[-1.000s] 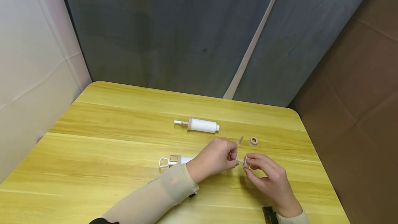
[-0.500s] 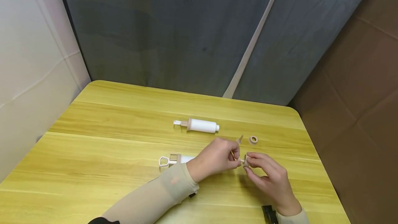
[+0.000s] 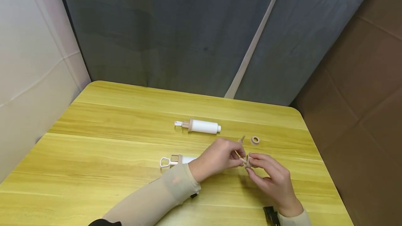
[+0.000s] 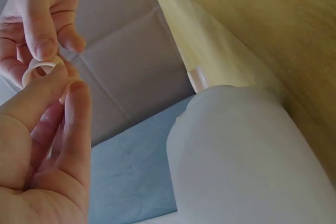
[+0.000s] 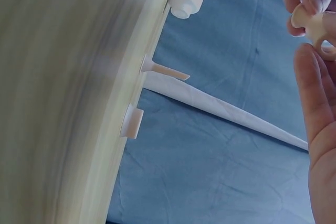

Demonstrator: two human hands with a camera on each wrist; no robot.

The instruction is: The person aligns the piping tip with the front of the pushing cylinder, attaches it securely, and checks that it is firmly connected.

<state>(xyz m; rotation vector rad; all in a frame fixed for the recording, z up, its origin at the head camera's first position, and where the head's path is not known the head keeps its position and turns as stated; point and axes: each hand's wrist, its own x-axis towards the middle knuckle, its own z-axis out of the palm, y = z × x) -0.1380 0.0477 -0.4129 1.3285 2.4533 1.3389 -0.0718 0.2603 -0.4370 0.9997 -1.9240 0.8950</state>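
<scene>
In the head view my left hand (image 3: pixel 220 156) pinches a small beige nozzle with a thin stem (image 3: pixel 242 159) between thumb and fingertips. Opposite it, my right hand (image 3: pixel 273 177) holds a beige ring cap (image 3: pixel 248 161) by its sides, thumb below and fingers above. The nozzle's tip meets the cap's opening; how deep it sits is hidden by fingers. The right wrist view shows the nozzle's flared base (image 5: pixel 300 17) close to the fingertips of both hands. Behind the hands, another beige nozzle (image 3: pixel 241 140) stands upright beside a loose beige ring (image 3: pixel 255 140).
A white syringe-like tube (image 3: pixel 204 127) with a beige collar lies farther back on the wooden table (image 3: pixel 103 135). Another such tube (image 3: pixel 189 160), with a white loop handle (image 3: pixel 165 163), lies partly behind the left forearm. A grey curtain (image 3: pixel 188 37) hangs beyond the table.
My left hand has shifted slightly right, bringing the nozzle from just outside the ring cap up to its opening. The right hand stays nearly in place, still holding the cap.
</scene>
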